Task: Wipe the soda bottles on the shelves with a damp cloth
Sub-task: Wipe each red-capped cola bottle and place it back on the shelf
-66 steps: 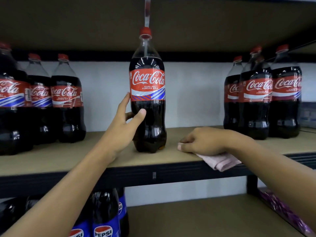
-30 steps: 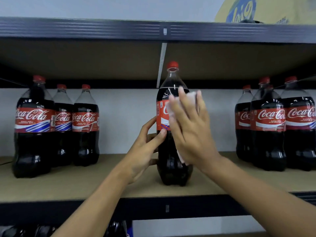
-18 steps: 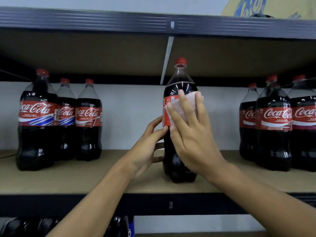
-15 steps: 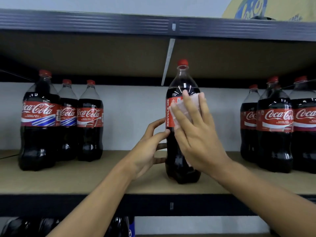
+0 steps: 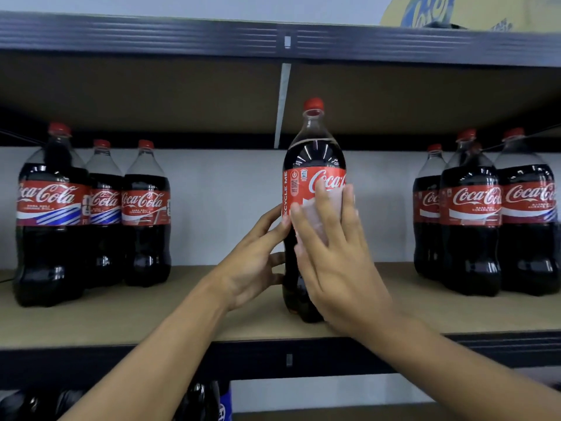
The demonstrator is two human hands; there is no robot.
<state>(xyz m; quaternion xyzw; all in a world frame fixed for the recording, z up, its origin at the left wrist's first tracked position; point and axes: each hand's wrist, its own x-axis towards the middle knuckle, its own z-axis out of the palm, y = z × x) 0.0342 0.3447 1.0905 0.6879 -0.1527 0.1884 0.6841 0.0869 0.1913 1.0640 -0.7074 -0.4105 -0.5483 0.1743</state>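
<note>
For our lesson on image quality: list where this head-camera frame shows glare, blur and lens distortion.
Head view: glare streaks on the shoulder of the middle bottle; head view: right hand and cloth softly blurred; head view: upper shelf rail slightly bowed by wide-angle distortion.

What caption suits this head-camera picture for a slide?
Left hand steadies a cola bottle on the shelf while the right hand presses a cloth against its label.

I have one view, the head camera. It faces the shelf (image 5: 121, 323) square on and from near, with the bottle (image 5: 314, 159) at centre. The lens sits between the shelf's top and the upper board (image 5: 151, 95), whose underside shows. The wide angle takes in the bottle groups left (image 5: 91, 214) and right (image 5: 485, 214) of the bottle and a strip of the lower tier (image 5: 318, 416).
</note>
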